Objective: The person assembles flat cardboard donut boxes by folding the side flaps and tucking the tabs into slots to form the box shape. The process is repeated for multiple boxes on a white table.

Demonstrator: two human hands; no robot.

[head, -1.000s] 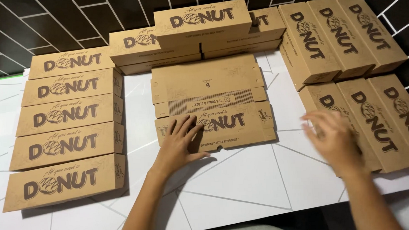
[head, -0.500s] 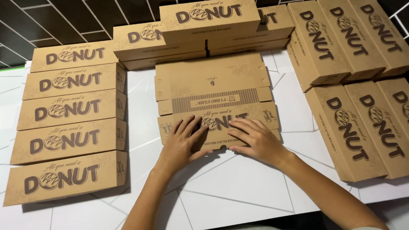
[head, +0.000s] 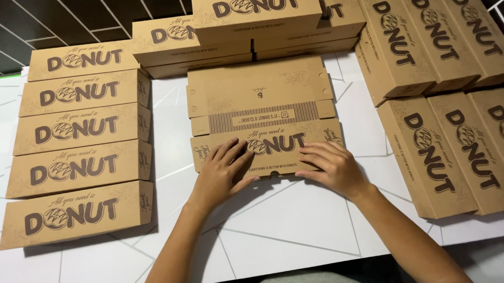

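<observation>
A flat, unfolded brown cardboard box blank lies in the middle of the white table. My left hand rests palm down on the near panel of the blank, fingers spread. On the right side of that same panel lies my right hand, also flat with fingers apart. Neither hand grips anything; both press on the cardboard.
A column of several assembled brown boxes lies at the left. More assembled boxes are stacked at the back, and two rows of boxes stand at the right. A dark tiled wall rises behind the table.
My right hand has come from the boxes at the right over to the flat blank and now lies on it. My left hand stayed on the blank.
</observation>
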